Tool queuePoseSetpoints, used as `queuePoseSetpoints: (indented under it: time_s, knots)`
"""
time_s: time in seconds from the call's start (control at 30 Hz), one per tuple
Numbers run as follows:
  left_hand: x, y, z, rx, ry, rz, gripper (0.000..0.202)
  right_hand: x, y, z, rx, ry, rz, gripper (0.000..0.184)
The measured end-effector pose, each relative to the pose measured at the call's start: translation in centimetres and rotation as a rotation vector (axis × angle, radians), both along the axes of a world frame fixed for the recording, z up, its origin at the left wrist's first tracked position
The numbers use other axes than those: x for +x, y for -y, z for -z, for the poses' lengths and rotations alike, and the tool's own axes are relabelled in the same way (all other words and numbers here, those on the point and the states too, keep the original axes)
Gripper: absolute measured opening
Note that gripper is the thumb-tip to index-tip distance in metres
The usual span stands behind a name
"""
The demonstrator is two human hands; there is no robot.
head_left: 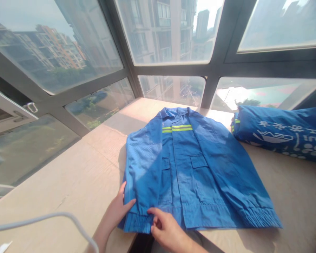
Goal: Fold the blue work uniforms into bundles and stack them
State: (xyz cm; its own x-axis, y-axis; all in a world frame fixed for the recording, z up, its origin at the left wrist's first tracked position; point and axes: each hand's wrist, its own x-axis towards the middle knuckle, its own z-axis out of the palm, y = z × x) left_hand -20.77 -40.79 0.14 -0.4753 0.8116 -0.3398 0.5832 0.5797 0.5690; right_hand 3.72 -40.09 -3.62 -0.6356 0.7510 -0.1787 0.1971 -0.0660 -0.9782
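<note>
A blue work jacket (195, 165) with yellow-green reflective stripes lies flat, front up, on a pale wooden ledge (76, 175) by the windows. Its left sleeve is folded down along the body. My left hand (118, 207) grips the left sleeve near its elastic cuff, thumb on top of the cloth. My right hand (165, 228) pinches the cuff and hem edge at the near side, fingers closed on the fabric.
A blue bag or folded cloth with white print (284, 131) lies at the right rear of the ledge. A white cable (55, 216) curves across the near left. Dark-framed windows (173, 68) surround the ledge on the far sides.
</note>
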Motion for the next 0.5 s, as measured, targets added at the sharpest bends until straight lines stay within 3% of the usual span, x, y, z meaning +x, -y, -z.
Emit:
queuePoseSetpoints:
  time_s: [0.1, 0.17, 0.27, 0.33, 0.43, 0.5]
  knots:
    - [0.0, -1.5, -0.8, -0.096, -0.265, 0.01, 0.079, 1.5, -1.6, -0.8, -0.023, 0.041, -0.073, 0.04]
    - [0.6, -4.2, -1.5, -0.012, -0.454, 0.024, 0.067, 1.6, -3.4, -1.7, 0.128, 0.07, -0.012, 0.031]
    - [2.0, -10.8, -2.0, 0.206, -0.514, 0.15, 0.052, -0.5, -5.7, -2.4, 0.478, 0.092, 0.071, 0.028]
    - [2.7, -16.2, -1.7, 0.281, -0.518, 0.256, 0.052, -2.6, -6.4, -2.1, 0.68, 0.108, 0.04, 0.026]
    - [2.7, -23.8, -0.3, 0.274, -0.562, 0.343, 0.053, -5.2, -6.1, -0.2, 0.935, 0.161, -0.051, 0.031]
    - [1.9, -27.6, 1.1, 0.273, -0.578, 0.406, 0.054, -6.4, -5.5, 1.9, 1.07, 0.194, -0.079, 0.043]
